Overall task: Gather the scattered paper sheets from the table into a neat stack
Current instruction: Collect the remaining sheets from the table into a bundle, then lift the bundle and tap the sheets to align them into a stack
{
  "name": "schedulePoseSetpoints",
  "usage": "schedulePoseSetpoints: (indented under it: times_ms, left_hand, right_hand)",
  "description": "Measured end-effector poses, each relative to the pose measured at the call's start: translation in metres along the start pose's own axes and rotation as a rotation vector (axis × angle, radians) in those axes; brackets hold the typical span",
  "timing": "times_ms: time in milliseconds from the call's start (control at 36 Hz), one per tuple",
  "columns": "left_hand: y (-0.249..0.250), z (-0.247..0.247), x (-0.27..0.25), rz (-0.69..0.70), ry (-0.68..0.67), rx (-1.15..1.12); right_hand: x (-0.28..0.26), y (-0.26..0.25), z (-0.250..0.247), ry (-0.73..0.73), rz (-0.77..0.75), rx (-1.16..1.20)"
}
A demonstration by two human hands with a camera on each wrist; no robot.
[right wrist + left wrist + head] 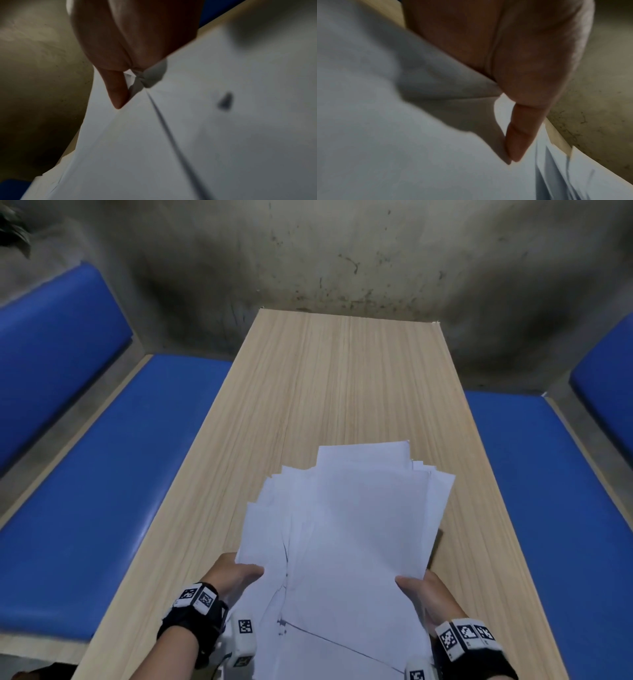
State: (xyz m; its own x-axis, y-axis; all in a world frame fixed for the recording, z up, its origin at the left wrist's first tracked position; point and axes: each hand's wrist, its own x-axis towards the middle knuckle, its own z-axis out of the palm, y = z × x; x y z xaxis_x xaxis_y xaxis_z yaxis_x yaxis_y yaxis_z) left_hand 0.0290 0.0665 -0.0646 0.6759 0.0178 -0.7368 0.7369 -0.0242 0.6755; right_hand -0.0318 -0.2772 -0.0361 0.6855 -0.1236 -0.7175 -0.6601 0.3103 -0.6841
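A loose, fanned bundle of white paper sheets (349, 529) is held over the near part of the wooden table (342, 378); its far edges are uneven. My left hand (239, 573) grips the bundle's left side, thumb on top. My right hand (421, 590) grips the right side the same way. In the left wrist view the thumb (522, 129) presses down on the white sheets (402, 135). In the right wrist view the thumb (116, 92) pinches the paper (205, 135), which creases at the grip. The fingers under the sheets are hidden.
Blue padded benches run along the left (102, 474) and the right (548, 491) of the table. A stained concrete wall (342, 261) stands behind the table's far end. Bare wood shows beyond the sheets.
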Motion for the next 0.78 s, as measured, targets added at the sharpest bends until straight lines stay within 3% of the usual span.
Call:
schedulePoseSetpoints:
  times_ms: [250, 417, 555, 778]
  left_hand:
    - [-0.001, 0.027, -0.004, -0.021, -0.106, 0.004]
    - [-0.004, 0.037, -0.008, 0.024, -0.02, 0.025]
    - [-0.008, 0.03, -0.005, 0.063, 0.055, -0.038]
    - [0.005, 0.043, -0.028, 0.055, 0.064, 0.035]
  right_hand:
    - [0.003, 0.009, 0.022, -0.043, 0.061, -0.087]
    - [0.002, 0.012, 0.023, -0.035, 0.053, -0.08]
    - [-0.004, -0.005, 0.016, -0.047, -0.056, -0.035]
    - [-0.002, -0.033, 0.01, -0.091, -0.133, -0.002]
